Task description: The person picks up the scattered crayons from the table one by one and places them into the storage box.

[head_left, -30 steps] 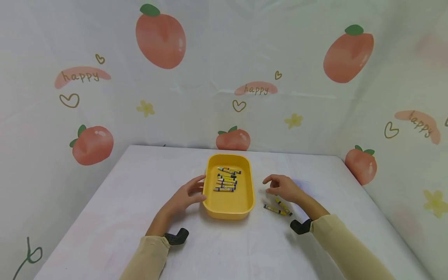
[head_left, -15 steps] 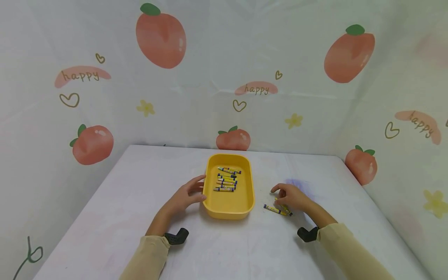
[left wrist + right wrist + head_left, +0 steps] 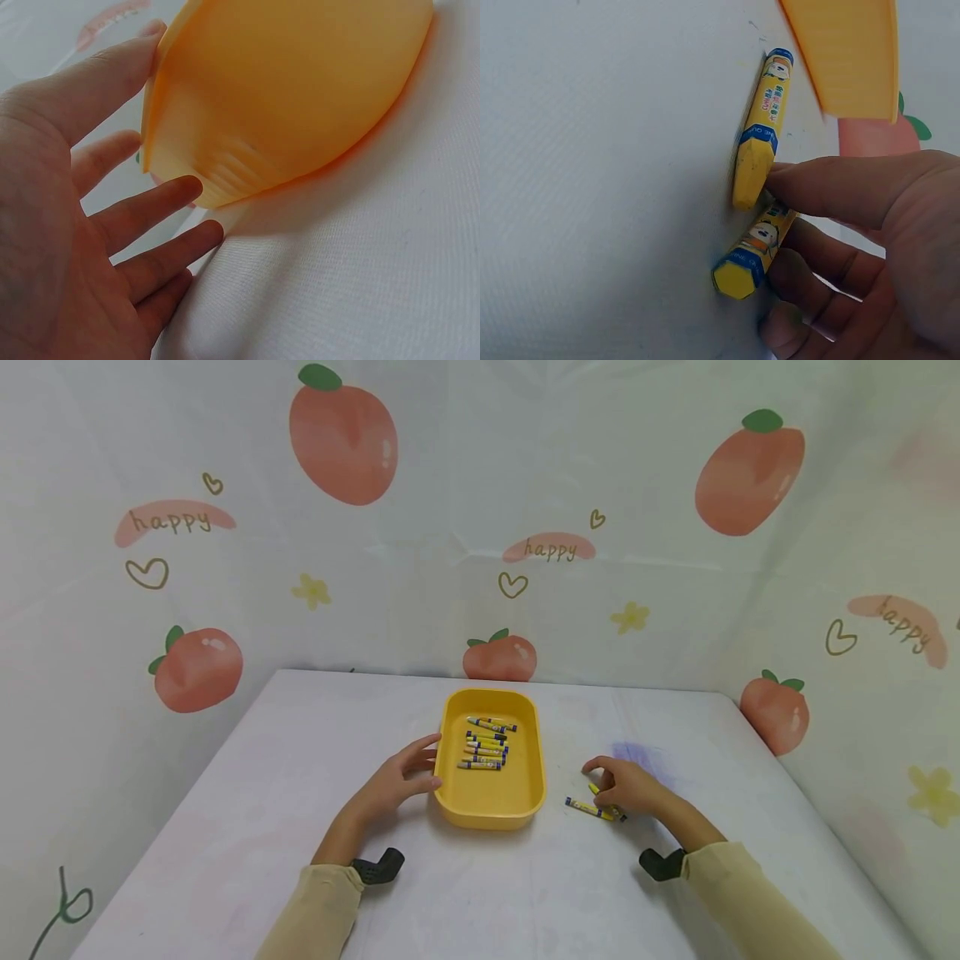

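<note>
A yellow plastic tray (image 3: 491,797) stands mid-table with several wrapped crayons (image 3: 480,766) lying crosswise inside. My left hand (image 3: 392,783) is at its left side, thumb at the rim and the other fingers loosely extended beside the wall (image 3: 285,90). To the right of the tray, my right hand (image 3: 628,787) pinches a yellow crayon (image 3: 754,244) with blue bands between thumb and fingers, low over the table. The hand covers part of that crayon. A second yellow crayon (image 3: 761,127) lies close against the thumb, its tapered bare tip towards the wrist.
A white cloth covers the table (image 3: 225,827), with a bluish smudge (image 3: 645,762) beyond the right hand. Behind it hangs a white backdrop (image 3: 420,577) printed with peaches and hearts. A black wrist device (image 3: 378,867) sits on each forearm.
My right hand has moved right and towards me, down onto the crayons, and its thumb and fingers have closed about one. The left hand and the tray have stayed put.
</note>
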The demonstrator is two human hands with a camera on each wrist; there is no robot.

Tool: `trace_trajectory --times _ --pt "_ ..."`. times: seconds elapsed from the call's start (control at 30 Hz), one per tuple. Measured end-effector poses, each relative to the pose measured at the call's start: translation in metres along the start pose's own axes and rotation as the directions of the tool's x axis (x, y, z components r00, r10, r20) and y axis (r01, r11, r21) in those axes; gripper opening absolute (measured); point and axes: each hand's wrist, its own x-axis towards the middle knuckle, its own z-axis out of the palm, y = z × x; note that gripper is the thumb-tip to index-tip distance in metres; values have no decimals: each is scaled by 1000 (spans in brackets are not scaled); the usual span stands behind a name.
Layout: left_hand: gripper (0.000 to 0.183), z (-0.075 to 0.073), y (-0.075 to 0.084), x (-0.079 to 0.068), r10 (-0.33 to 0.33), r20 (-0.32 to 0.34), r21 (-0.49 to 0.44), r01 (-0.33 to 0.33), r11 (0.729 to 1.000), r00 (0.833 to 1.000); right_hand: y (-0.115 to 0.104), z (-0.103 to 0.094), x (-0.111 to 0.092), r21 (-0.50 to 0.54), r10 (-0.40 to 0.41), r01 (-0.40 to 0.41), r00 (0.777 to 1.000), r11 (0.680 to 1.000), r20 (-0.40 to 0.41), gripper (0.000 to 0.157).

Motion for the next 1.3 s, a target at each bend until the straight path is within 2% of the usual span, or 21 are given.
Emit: trace_trajectory --times 0.13,0.27,0.43,0.7,0.83,0.97,1.13,1.3 --pt "73 0 0 1 5 -2 1 -5 1000 1000 -1 -2 -1 0 -7 7 1000 1000 -1 46" --pt "73 0 0 0 -1 -2 -2 1 1000 1000 0 -2 -1 24 -32 32 999 999 -35 44" --pt "73 1 0 0 -5 0 -6 5 1000 1000 0 -1 -1 106 -47 56 995 993 -84 39" --pt "73 1 2 0 -15 -5 -10 15 1000 1000 -9 -2 4 205 -15 50 986 977 -167 24" --pt "73 1 3 -1 -15 -8 -6 15 1000 1000 -16 -3 9 251 -37 85 981 964 -192 23" --pt "73 1 3 -1 -5 -7 -2 5 1000 1000 -26 -6 14 306 -64 119 981 944 -184 25" --pt "73 1 2 -1 3 -8 2 -3 1000 1000 -44 -11 19 302 -112 162 978 940 -174 24" --pt "73 1 1 0 17 -5 5 -17 1000 1000 -52 -15 31 272 -169 217 967 938 -188 23"
